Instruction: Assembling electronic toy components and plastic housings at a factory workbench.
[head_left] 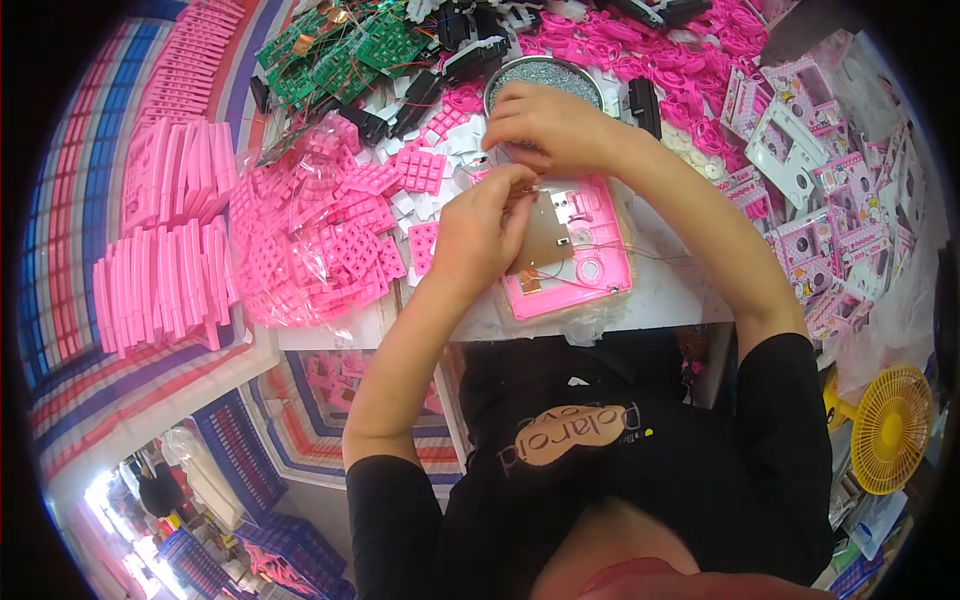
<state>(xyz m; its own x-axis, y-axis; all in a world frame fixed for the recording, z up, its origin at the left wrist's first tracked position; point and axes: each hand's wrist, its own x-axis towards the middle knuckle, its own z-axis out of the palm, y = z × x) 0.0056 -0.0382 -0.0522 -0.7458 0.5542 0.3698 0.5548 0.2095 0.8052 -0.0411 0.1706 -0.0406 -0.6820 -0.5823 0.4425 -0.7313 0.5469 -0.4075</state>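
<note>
A pink plastic casing [612, 262] lies in front of me near the table edge, with a brown circuit board [545, 238] and thin wires inside it. My left hand [485, 225] rests at the board's left side, its fingers pinched together near the top edge; anything between them is hidden. Just beyond, my right hand [560, 128] reaches across the near side of a round metal bowl [487, 97] of small grey screws [545, 72]. Its fingers are curled toward the thumb above the casing's far edge, and I cannot make out what they hold.
Pink button pads [330, 220] in clear plastic heap up on the left, beside stacked pink panels [165, 285]. Green circuit boards [350, 50] and black parts pile up at the back. Pink loops [640, 45] and printed casings [830, 190] fill the right; a yellow fan [892, 430] stands lower.
</note>
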